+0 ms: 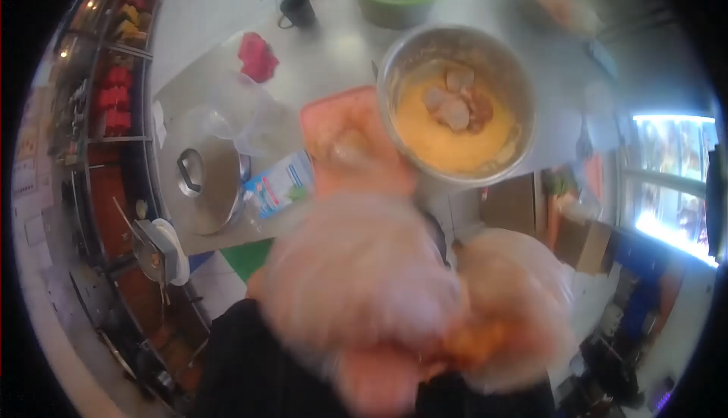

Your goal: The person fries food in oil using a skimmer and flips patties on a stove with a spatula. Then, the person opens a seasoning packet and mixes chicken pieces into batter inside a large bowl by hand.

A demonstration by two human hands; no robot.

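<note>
Close to my body, my left hand (356,266) is wrapped in a clear plastic glove and smeared by motion. A pink patch (375,380) shows at its lower end; I cannot make out what it is. Beside it on the right is my right hand (523,297), also in clear plastic, with an orange smear (478,342) between the two hands. The fingers of both hands are too blurred to read. Beyond them on the table stands a metal bowl (523,107) of yellow-orange batter (425,141), with pieces of raw meat (459,103) heaped in it.
A pink cutting board (322,118) lies left of the bowl, near a blue-white packet (277,187) and a round metal lid (220,206). Farther back are a red cloth (258,58), a black mug (297,10) and a green basin (394,1). A lit fridge (675,183) stands right.
</note>
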